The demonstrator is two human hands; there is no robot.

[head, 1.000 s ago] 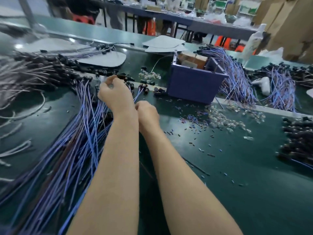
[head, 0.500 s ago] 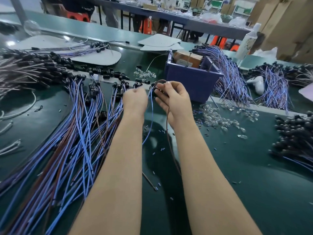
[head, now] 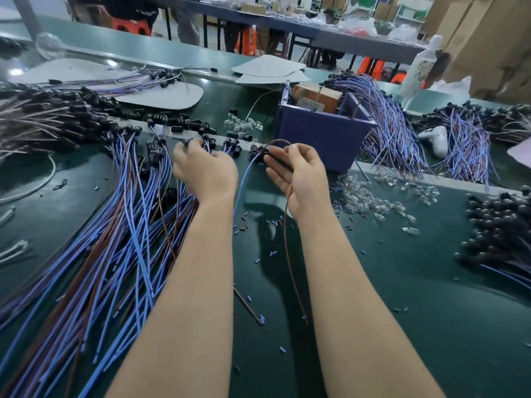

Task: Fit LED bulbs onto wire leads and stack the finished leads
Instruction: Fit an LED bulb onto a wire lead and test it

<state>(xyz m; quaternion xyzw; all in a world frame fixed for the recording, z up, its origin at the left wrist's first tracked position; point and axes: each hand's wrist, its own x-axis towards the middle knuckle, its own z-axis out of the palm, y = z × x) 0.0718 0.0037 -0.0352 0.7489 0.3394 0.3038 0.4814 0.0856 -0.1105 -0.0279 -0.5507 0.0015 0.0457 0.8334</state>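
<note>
Green bench (head: 402, 311) in a workshop; more tables + cartons behind.

Lead pile (head: 115, 225): biggest item. Blue/brown wires fan out left of the grip and under the L forearm, socket ends pointing away from the person. Prob. so the next one can be plucked by its head.

Bin (head: 321, 139): purple, just beyond the grip, slightly right.

Capped leads (head: 500, 225): heaped well right of the grip. Looks like the finished stack, kept apart from raw stock.

Bulbs (head: 370, 202): clear, strewn just right of the grip, handy for the R hand at the fit step.

R hand (head: 298, 173): thumb + forefinger pinch one lead (head: 243, 182) at its black socket (head: 258, 152); other fingers loose, spread. Blue wire drops left of the grip. Brown wire (head: 287, 254) loops over the forefinger and hangs past the wrist to the bench. Lead is held up off the bench, socket toward the L hand.

L hand (head: 205, 170): just left of the grip, knuckles up, fingers curled down among the pile's socket ends. Cannot tell if it has hold of any.

No bulb seen at the grip, so fit judged not yet done on this lead.

Offcuts (head: 273, 252): tiny sleeve bits dotted on the bench below the grip.
</note>
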